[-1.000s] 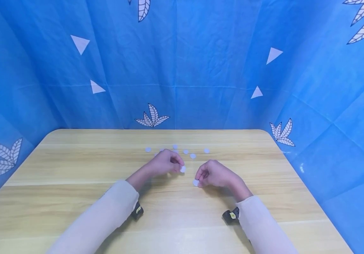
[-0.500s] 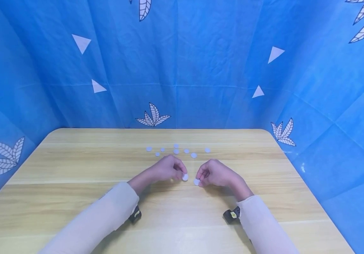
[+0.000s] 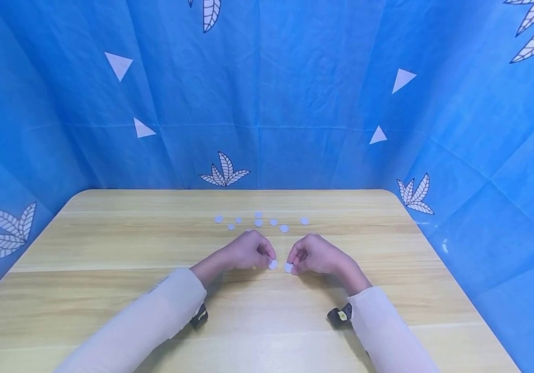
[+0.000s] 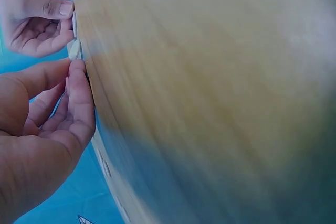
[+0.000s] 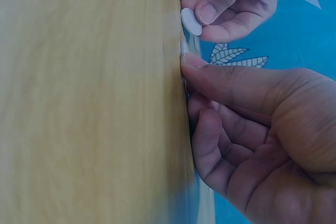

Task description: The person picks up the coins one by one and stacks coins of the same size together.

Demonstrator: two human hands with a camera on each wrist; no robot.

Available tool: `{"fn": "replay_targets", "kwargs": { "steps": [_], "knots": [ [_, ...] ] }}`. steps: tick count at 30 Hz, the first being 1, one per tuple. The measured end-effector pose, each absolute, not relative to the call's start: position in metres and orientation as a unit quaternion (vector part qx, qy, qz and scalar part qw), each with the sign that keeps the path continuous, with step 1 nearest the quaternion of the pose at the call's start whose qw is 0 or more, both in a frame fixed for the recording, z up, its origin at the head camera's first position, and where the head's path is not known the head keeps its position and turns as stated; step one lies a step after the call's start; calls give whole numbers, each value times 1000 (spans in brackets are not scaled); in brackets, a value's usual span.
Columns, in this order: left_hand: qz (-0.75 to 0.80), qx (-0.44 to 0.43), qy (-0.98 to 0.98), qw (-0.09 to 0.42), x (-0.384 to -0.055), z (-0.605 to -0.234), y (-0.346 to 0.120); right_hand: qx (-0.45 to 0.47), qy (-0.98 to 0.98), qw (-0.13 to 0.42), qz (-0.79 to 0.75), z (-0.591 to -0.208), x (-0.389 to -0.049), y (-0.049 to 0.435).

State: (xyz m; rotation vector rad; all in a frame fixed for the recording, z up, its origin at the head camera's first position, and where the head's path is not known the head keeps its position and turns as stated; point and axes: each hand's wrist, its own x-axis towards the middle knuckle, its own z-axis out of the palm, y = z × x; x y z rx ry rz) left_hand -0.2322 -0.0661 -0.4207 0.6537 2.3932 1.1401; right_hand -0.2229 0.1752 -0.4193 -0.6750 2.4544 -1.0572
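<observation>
Near the middle of the table, my left hand pinches a small white disc between thumb and fingertips. The right wrist view shows this left-hand disc tilted, close to the tabletop. Just right of it, my right hand has thumb and fingers on a second white disc, which lies flat at the table surface. A narrow gap parts the two discs in the head view. Seen from the left wrist, the right-hand disc shows edge-on, partly covered by fingers.
Several more white discs lie scattered beyond the hands on the wooden table, one disc off to the right. A blue patterned curtain hangs behind and at both sides of the table.
My left hand has come nearer the body and slightly right with its disc, close beside the other one, uncovering discs behind it. The right hand has stayed nearly still.
</observation>
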Motion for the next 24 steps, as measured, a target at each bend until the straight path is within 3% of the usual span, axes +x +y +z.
{"fn": "replay_targets", "kwargs": {
  "steps": [24],
  "knots": [
    [395,243,860,213,-227,-414,-61,-238,876,193,-372,-419,-222,175]
  ]
}}
